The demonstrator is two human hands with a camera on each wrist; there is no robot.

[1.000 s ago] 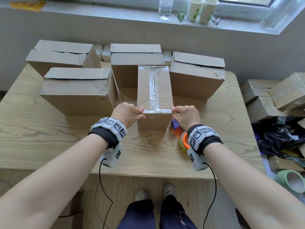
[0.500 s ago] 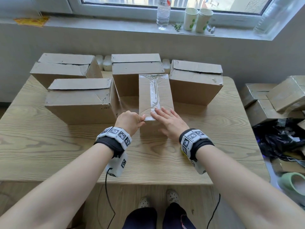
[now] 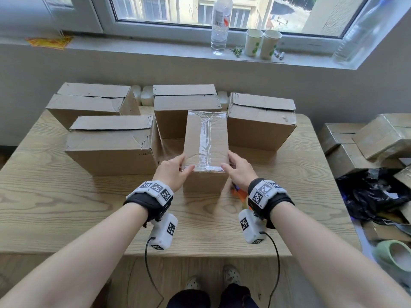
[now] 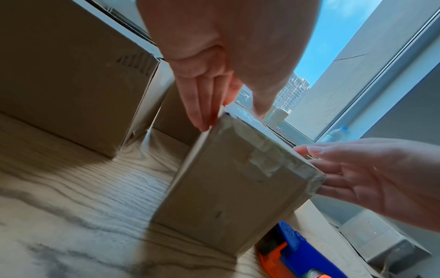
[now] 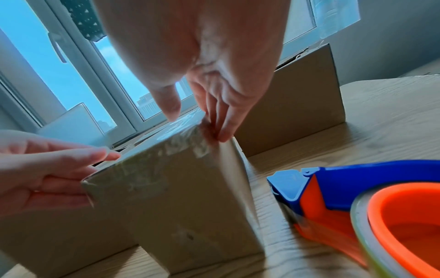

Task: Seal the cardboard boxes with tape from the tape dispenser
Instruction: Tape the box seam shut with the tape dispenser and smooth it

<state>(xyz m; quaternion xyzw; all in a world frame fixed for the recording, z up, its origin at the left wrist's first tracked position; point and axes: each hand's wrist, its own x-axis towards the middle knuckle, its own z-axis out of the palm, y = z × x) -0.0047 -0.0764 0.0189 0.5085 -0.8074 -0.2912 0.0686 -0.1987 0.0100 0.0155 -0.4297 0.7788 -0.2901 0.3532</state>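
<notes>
A narrow cardboard box (image 3: 205, 141) stands mid-table, with clear tape (image 3: 206, 138) along its top seam and another strip across the near top edge. My left hand (image 3: 181, 165) presses straight fingers (image 4: 202, 105) against the box's left side (image 4: 233, 180), thumb over the top. My right hand (image 3: 231, 163) lies the same way on the right side, fingers (image 5: 226, 120) straight against the box (image 5: 178, 188). The blue and orange tape dispenser (image 5: 357, 188) lies on the table just right of the box. In the head view, the dispenser (image 3: 239, 193) is mostly hidden behind my right wrist.
Several larger untaped boxes (image 3: 111, 147) (image 3: 260, 121) crowd the table (image 3: 66, 207) left, behind and right of the narrow one. Off the table's right edge lie taped boxes (image 3: 367, 138) and a black bag (image 3: 373, 194). A bottle (image 3: 220, 25) and cups stand on the sill.
One second ago both hands pinched a tape strip at the box's near edge. Then the right hand lay flat on top. Now both hands are at the box's sides.
</notes>
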